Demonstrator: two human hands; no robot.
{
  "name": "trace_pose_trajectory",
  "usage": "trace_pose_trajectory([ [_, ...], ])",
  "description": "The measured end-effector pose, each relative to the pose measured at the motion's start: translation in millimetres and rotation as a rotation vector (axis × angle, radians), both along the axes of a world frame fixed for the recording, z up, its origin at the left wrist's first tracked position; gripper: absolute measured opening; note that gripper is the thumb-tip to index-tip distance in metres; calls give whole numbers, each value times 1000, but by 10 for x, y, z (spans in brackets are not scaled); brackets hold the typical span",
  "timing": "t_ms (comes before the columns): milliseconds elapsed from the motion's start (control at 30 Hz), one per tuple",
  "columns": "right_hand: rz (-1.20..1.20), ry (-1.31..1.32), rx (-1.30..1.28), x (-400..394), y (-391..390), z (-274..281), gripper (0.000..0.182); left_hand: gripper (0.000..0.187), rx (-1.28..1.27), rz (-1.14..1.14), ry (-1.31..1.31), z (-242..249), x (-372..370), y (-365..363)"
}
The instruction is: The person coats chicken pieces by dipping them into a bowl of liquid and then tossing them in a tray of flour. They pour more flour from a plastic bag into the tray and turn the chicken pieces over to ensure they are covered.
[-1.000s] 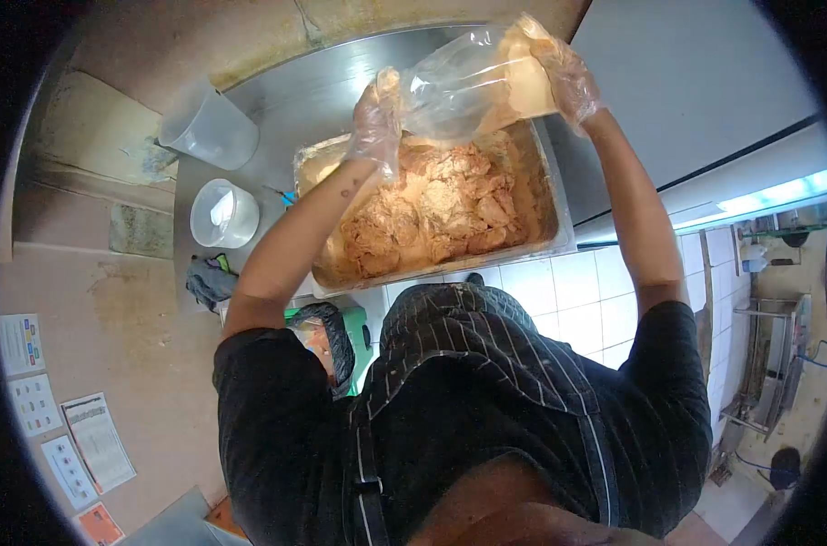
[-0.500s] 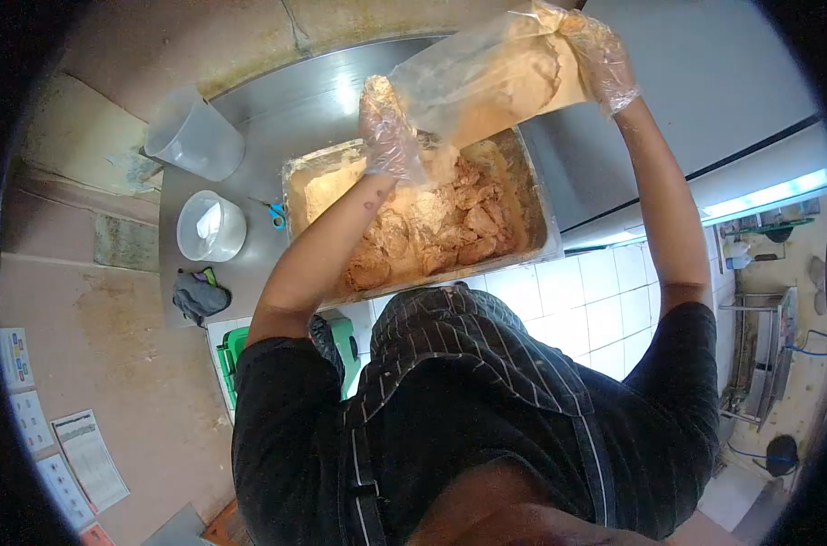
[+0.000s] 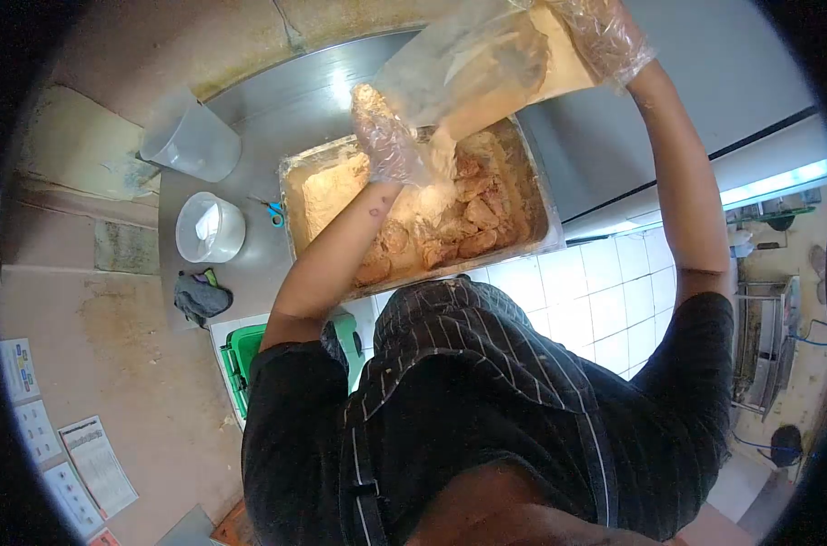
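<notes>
My right hand point(image 3: 605, 41), in a clear plastic glove, grips the upper end of a see-through plastic bag point(image 3: 495, 73) with pale orange breading flour inside. The bag slants down to the left, and flour streams from its mouth. At that mouth is my left hand point(image 3: 384, 136), also gloved, its fingertips caked with flour; its fingers seem closed on the bag's edge, though the grip is partly hidden. Below both hands sits a large rectangular tray point(image 3: 548, 214) holding flour and several coated pieces of meat point(image 3: 477, 241), probably chicken. My left forearm crosses over the tray's left part.
Left of the tray, on the steel counter point(image 3: 268, 118), are a clear plastic jug point(image 3: 195, 141), a white tub point(image 3: 211, 227), blue-handled scissors point(image 3: 275, 215) and a dark cloth point(image 3: 200, 296). A green bin point(image 3: 241, 355) stands below. A wall runs behind the counter.
The bag and my right hand have moved up and slightly right. My left hand has shifted a little left. The flour stream from the bag's mouth now shows more clearly over the tray.
</notes>
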State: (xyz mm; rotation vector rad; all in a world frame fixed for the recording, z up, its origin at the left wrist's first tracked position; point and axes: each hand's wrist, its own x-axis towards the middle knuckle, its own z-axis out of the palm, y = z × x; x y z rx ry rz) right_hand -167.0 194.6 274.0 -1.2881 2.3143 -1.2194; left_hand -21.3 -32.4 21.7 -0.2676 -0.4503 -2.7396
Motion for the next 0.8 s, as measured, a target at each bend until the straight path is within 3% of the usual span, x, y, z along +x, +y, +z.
trace_pose_trajectory([
  [33, 65, -263, -141, -40, -21, -4, 21, 46, 17, -5, 20, -37, -14, -22],
  [67, 67, -262, -141, -66, -21, 4, 21, 46, 32, 3, 30, -83, -30, -26],
  [133, 93, 520, 119, 32, -54, 109, 23, 47, 50, -3, 49, -239, -101, -59],
  [167, 95, 522, 119, 82, -78, 153, 23, 48, 57, 6, 56, -324, -148, -74],
  [233, 26, 999, 401, 225, -127, 253, 25, 50, 69, 20, 70, -499, -251, -92],
  [267, 29, 999, 403, 326, -150, 339, 25, 51, 75, 27, 76, -591, -310, -96],
  [333, -158, 146, 300, 493, -184, 508, 24, 53, 80, 42, 80, -799, -443, -132],
  [367, -96, 535, 282, 281, -181, 314, 22, 55, 79, 48, 83, -906, -515, -147],
  [400, -94, 535, 283, 284, -189, 324, 22, 56, 81, 57, 87, -1048, -598, -178],
  [467, 6, 106, 74, 305, -213, 391, 22, 59, 71, 75, 92, -1486, -784, -286],
  [500, -20, 535, 302, 428, -174, 501, 22, 60, 55, 113, 13, -1015, -576, -136],
  [567, -21, 482, 282, 383, -174, 488, 22, 62, 44, 133, -52, -669, -361, -6],
  [733, 38, 376, 210, 491, -137, 556, 26, 68, 22, 157, -88, -500, -306, 62],
  [800, 14, 821, 427, 607, -194, 574, 27, 70, 12, 160, -101, -498, -299, 77],
])
